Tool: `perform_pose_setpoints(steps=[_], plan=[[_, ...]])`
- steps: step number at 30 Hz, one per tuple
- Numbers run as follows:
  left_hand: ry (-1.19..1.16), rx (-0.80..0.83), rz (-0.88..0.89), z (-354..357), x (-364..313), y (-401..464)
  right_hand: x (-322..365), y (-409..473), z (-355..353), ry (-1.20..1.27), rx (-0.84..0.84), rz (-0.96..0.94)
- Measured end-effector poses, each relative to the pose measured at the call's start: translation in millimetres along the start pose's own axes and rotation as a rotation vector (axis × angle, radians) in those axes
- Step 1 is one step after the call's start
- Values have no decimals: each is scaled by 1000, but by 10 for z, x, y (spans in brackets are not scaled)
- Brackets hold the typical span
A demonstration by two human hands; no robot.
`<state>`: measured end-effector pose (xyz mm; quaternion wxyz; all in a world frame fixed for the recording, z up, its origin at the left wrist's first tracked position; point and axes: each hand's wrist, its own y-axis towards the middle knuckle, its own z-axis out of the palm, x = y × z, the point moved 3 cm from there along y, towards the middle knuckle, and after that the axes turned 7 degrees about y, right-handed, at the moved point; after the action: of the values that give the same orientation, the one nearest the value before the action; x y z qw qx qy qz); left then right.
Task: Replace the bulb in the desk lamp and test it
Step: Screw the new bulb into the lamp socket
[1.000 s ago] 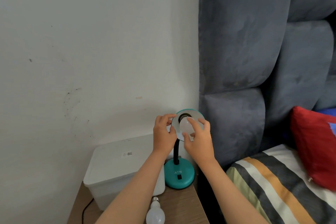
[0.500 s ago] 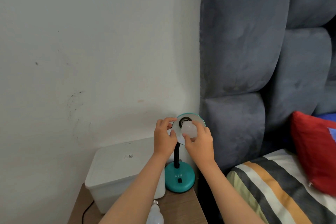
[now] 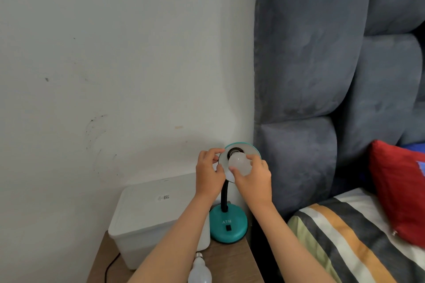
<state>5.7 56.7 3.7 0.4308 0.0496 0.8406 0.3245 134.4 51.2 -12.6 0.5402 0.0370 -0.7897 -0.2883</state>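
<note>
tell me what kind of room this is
Most likely a bedroom. A padded grey headboard stands against the wall, with a striped bedcover and a red pillow beside it, and a small wooden bedside table carries the teal desk lamp.

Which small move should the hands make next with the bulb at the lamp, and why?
Probably keep twisting the bulb with the right hand while the left hand steadies the shade: the bulb sits at the socket and does not glow, and another bulb lies on the table.
</note>
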Motion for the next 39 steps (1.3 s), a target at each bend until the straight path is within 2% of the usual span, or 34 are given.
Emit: perform_pose_setpoints(steps=[7, 14, 20, 26, 32, 37, 39], plan=[[5, -8, 12, 30, -22, -5, -57, 26, -20, 30, -46, 81], [14, -9, 5, 13, -18, -11, -26, -57, 61, 60, 47, -124], [8, -3, 4, 16, -21, -15, -92, 47, 9, 67, -38, 63], [14, -15, 4, 10, -17, -13, -46, -35, 73, 64, 54, -151], [18, -1, 9, 25, -27, -25, -122, 20, 21, 75, -48, 32], [15, -16, 4, 21, -17, -16, -43, -62, 104, 50, 24, -133], [19, -13, 2, 15, -7, -8, -70, -74, 99, 69, 32, -138]])
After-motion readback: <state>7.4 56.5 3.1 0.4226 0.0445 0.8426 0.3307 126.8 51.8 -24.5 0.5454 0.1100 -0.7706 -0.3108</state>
